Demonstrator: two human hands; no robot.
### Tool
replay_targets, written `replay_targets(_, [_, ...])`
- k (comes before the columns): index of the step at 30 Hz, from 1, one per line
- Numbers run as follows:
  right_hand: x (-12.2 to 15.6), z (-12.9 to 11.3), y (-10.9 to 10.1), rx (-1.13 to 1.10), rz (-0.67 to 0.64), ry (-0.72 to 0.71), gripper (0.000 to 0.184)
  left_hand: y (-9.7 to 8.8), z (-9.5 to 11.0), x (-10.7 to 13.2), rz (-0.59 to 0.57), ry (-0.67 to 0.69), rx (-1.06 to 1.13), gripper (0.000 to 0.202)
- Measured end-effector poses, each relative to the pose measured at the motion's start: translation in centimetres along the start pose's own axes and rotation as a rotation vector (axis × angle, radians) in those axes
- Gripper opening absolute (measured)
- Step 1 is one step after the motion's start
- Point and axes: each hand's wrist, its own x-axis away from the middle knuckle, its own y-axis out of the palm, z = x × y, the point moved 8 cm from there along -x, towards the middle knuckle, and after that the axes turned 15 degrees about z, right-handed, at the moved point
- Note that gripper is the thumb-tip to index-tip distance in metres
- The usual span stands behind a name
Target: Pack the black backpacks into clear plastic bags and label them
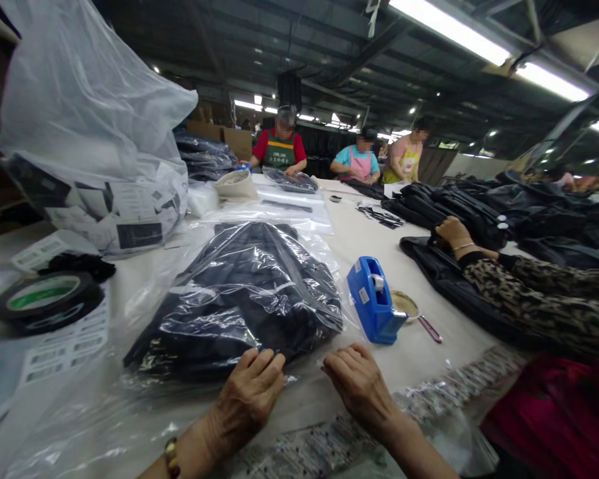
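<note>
A clear plastic bag (207,329) with a folded black garment (259,266) inside lies flat in front of me. My left hand (252,392), wearing a beaded bracelet (171,458), has its curled fingers closed on the bag's near edge. Just right of it, my right hand (357,386) is closed with its fingertips at the bag's near right corner, seemingly pinching the film. Beyond that hand stands a blue tape dispenser (374,303), beside a roll of tape (404,305) and a small tool with a dark red handle (430,328).
On the left are black tape (44,303), barcode label sheets (64,349) and a large translucent bag of tags (94,146). A co-worker's hand (454,233) rests on black goods (459,293) at right. Several people work across the table (349,229).
</note>
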Motion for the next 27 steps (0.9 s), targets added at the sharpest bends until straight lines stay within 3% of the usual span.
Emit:
replay_targets(7, [-0.5, 2.3, 0.4, 0.069, 0.067, 0.077, 0.033, 0.5, -1.1, -1.4, -0.081, -0.177, 0.037, 0.017])
replay_targets(12, [-1.2, 3.0, 0.2, 0.122, 0.078, 0.081, 0.039, 1.1, -1.5, -2.2, -0.148, -0.230, -0.003, 0.021])
replay_targets(18, [-2.0, 3.8, -0.4, 0.196, 0.107, 0.005, 0.040, 2.3, -2.8, -1.7, -0.280, -0.339, -0.076, 0.019])
replay_targets(23, [-2.2, 4.4, -1.3, 0.168, 0.078, -0.105, 0.035, 2.4, -3.3, -1.9, -0.278, -0.346, -0.077, 0.020])
replay_targets(27, [-2.1, 5.7, -2.6, 0.203, 0.111, -0.107, 0.030, 2.4, -3.4, -1.9, -0.273, -0.329, -0.084, 0.022])
